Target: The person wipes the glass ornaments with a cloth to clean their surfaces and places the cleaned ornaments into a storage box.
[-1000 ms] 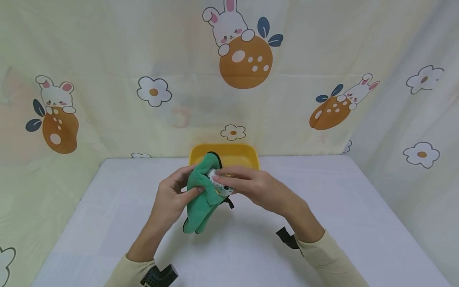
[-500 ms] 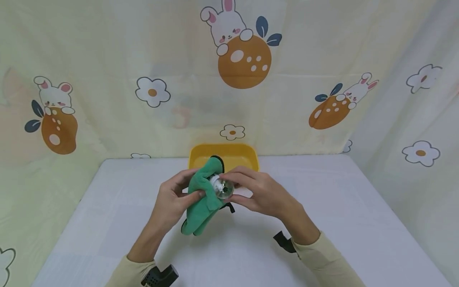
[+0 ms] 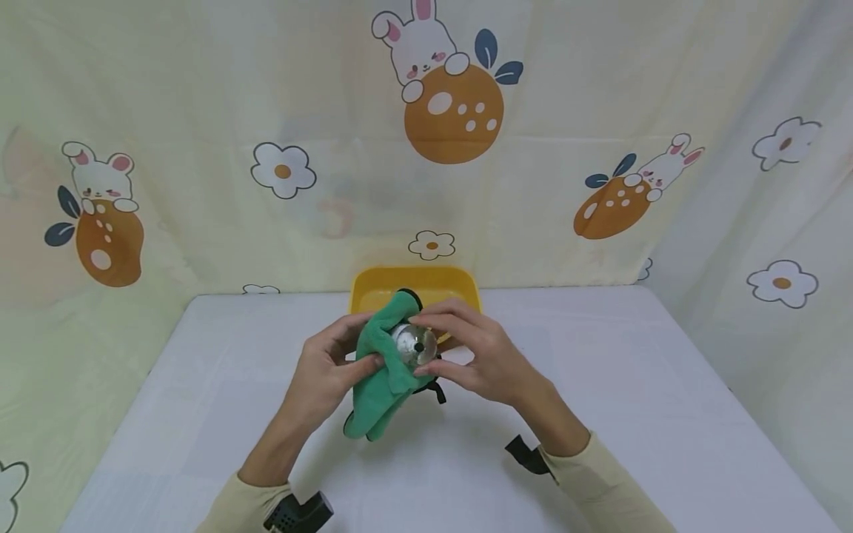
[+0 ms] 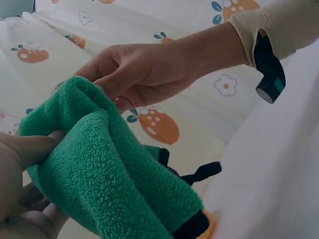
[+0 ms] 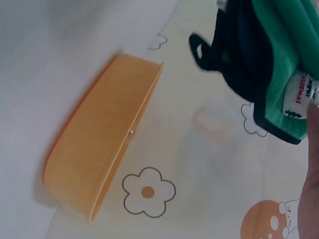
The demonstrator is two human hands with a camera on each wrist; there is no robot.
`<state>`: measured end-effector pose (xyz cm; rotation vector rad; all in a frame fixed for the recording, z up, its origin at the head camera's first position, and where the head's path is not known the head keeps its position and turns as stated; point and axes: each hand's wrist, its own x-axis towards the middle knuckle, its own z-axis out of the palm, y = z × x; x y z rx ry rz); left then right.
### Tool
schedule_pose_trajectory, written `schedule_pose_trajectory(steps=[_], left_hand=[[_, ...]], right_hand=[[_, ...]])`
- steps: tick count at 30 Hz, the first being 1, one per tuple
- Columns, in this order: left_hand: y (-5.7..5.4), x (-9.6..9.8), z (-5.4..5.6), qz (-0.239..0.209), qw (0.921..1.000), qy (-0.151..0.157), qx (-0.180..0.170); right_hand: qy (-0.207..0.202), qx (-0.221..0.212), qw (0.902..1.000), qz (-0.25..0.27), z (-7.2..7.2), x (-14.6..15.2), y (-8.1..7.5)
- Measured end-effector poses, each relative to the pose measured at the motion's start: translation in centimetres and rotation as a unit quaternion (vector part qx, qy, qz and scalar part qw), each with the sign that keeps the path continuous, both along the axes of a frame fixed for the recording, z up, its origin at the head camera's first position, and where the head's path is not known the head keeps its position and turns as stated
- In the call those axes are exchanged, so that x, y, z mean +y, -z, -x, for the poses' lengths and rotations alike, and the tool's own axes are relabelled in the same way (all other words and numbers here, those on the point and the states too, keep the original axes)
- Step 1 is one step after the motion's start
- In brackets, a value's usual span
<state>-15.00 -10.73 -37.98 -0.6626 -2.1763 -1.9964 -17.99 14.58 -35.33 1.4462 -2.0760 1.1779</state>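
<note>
My left hand (image 3: 325, 364) grips a green terry cloth (image 3: 376, 403) with black edging, its thumb pressing on top. Wrapped partly in the cloth is a small clear, rounded object (image 3: 423, 340) with a dark spot at its end and a white printed band. In the right wrist view, that band (image 5: 298, 94) carries red lettering that seems to read "Christmas". My right hand (image 3: 481, 354) holds the clear object between thumb and fingers from the right. The object's other end is hidden in the cloth. A black loop (image 4: 202, 174) hangs off the cloth's edge.
Behind the hands, a yellow tray (image 3: 416, 280) stands at the table's back edge. A white cover lies over the table (image 3: 666, 414). Patterned curtains (image 3: 200, 222) close off the back and sides. Each sleeve has a dark device strapped at the wrist.
The right fingers shift from lying across the white band to holding the clear end, which now shows more. Cloth and object move slightly right. The left hand keeps its grip.
</note>
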Motion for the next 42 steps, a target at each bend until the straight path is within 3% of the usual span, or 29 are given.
schedule_pose_trajectory(steps=[5,8,15,22,32,42], left_hand=[[-0.3,0.0,0.0,0.027,0.9993,-0.006,-0.027],[-0.3,-0.1,0.0,0.033,0.9987,-0.004,-0.038],[0.1,0.0,0.1,0.051,0.9976,0.023,-0.041],[0.5,-0.3,0.1,0.059,0.996,0.034,-0.057],[1.0,-2.0,0.1,0.063,0.9946,0.006,-0.081],[1.6,-3.9,0.1,0.074,0.9932,-0.011,-0.09]], right_hand=[[-0.047,0.042,0.9967,-0.052,0.4,0.5,-0.2],[-0.059,0.029,0.9958,-0.064,0.3,0.6,-0.2],[-0.004,-0.007,0.9993,-0.037,-0.1,0.5,0.2],[0.019,-0.033,0.9987,-0.035,-0.6,0.9,0.4],[0.043,-0.086,0.9943,-0.047,-0.4,3.1,1.1],[0.075,-0.118,0.9859,-0.092,0.3,4.5,2.5]])
